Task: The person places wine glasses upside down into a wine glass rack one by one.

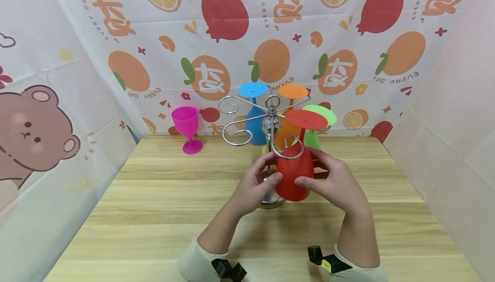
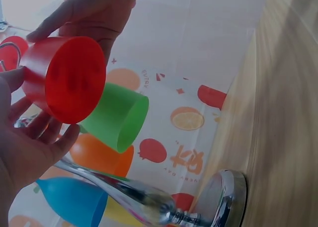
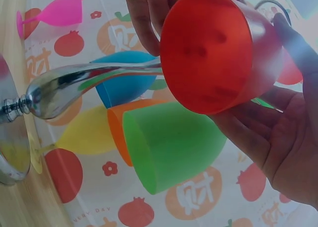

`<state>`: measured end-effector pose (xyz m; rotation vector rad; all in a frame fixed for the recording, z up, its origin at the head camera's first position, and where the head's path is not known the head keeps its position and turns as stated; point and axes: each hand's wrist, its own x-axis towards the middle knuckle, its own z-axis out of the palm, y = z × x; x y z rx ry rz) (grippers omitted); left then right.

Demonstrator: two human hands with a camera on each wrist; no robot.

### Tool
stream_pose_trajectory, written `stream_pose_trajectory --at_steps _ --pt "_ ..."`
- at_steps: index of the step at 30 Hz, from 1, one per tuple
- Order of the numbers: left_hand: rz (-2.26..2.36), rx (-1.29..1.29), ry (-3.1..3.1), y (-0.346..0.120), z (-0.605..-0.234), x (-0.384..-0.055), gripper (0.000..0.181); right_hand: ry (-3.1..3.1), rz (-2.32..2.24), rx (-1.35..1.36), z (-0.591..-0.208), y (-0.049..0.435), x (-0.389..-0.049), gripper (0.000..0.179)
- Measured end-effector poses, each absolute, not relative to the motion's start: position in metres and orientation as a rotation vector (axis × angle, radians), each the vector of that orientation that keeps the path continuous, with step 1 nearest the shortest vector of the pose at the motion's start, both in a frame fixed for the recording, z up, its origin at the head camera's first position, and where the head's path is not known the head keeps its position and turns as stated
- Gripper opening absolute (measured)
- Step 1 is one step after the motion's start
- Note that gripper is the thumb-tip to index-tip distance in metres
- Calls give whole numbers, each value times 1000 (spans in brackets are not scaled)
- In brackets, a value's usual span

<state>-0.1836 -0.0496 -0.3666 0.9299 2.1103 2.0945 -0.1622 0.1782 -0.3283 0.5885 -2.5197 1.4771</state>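
From the head camera, I see a person's left hand [image 1: 253, 185] and right hand [image 1: 335, 179] both curved partway round the bowl of an upside-down red goblet [image 1: 294, 192], one on each side, thumbs on the near face and fingers reaching behind. The goblet is at the near right of a chrome goblet rack [image 1: 272, 111], above the wooden table [image 1: 154, 217]. A scrolled hook crosses in front of its upper bowl; I can't tell whether the stem sits inside the curl. Behind, a blue goblet [image 1: 256, 125], an orange goblet [image 1: 285, 133] and a green goblet [image 1: 328, 116] hang foot-up. A magenta goblet [image 1: 186, 121] stands upright at the table's back left.

From the left wrist, I look into the red goblet's round mouth, the left hand's fingers spread along its side near the rim and the right hand gripping from across. The rack's pole slants down to its round base [image 2: 229, 202].

From the right wrist, the right hand's fingers and thumb bend round the red bowl, with the left hand's fingers opposite. Near the rack's base, a yellow goblet [image 3: 89, 130] stands upright.
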Motion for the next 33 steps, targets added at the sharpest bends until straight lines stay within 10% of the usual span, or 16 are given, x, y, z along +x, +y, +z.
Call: stream_pose_trajectory --at_steps 33 --pt "1966 933 2070 -86 -359 -194 63 -2501 1449 694 -329 156 -162 64"
